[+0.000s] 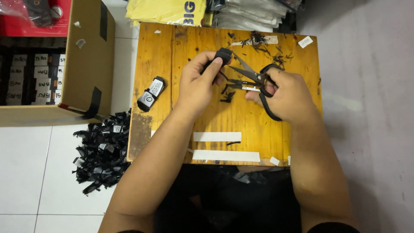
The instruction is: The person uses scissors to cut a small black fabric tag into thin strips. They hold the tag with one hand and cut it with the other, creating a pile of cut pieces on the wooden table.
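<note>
Left hand (199,84) pinching a small black fabric piece (222,55) between thumb and fingertips, raised over the far middle of the wooden table (155,51). Right hand (288,94) closed through the black loops of a pair of scissors (252,77), blades parted and pointing left toward that piece, tips just beside the left fingertips. Short gap between blade and skin: likely a nick to thumb or forefinger if the blades close while the piece sits this shallow in the pinch. Piece gripped by its edge only, so apt to twist or slip as the blades bite, giving a crooked cut or dropping it among the black trimmings (264,43) scattered at the far right of the table, hard to find again there. Loose black offcut (227,96) lying on the wood under the scissors, easy to snag. Folded black label bundle with white tags (151,93) near the left edge of the table, well apart from both hands, close enough to the edge to be knocked off by an elbow onto the heap of black scraps (101,151) on the tiled floor at near left. Open cardboard box (88,56) standing far left, white tape strips (217,136) stuck along the near side of the table.
</note>
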